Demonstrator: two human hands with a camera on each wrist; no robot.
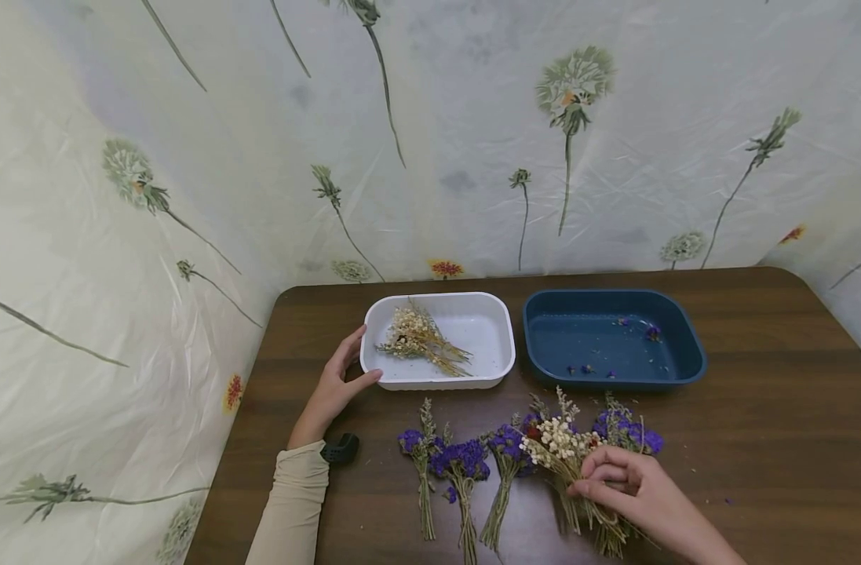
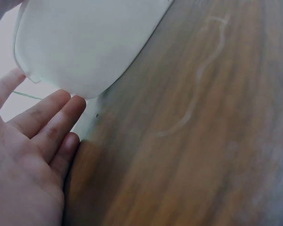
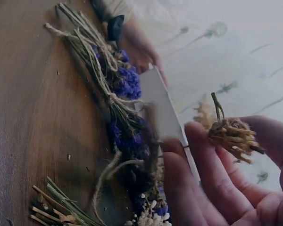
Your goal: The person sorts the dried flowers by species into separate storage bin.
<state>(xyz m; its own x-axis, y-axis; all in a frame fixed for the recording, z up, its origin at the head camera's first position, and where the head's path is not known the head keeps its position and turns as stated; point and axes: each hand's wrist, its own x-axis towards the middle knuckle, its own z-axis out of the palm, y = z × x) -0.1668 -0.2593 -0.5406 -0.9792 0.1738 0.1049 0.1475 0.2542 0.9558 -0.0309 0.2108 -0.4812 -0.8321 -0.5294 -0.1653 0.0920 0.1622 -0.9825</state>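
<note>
My left hand [image 1: 334, 384] lies with straight fingers against the left corner of a white tray [image 1: 437, 378], thumb on its front wall. In the left wrist view the hand [image 2: 33, 136] sits just below the tray [image 2: 85, 42]. A cream dried flower bunch [image 1: 419, 337] lies inside the tray. My right hand [image 1: 631, 486] pinches the stems of a white-flowered bunch [image 1: 559, 446] at the table's near edge. The right wrist view shows those cut stem ends [image 3: 231, 136] between thumb and fingers [image 3: 212, 174].
A dark blue tray [image 1: 614, 375] with a few purple petal bits stands right of the white one. Several purple flower bunches [image 1: 461, 463] tied with twine lie in a row on the brown table [image 1: 755, 408]. Flower-printed plastic sheeting [image 1: 472, 157] closes off the back and left.
</note>
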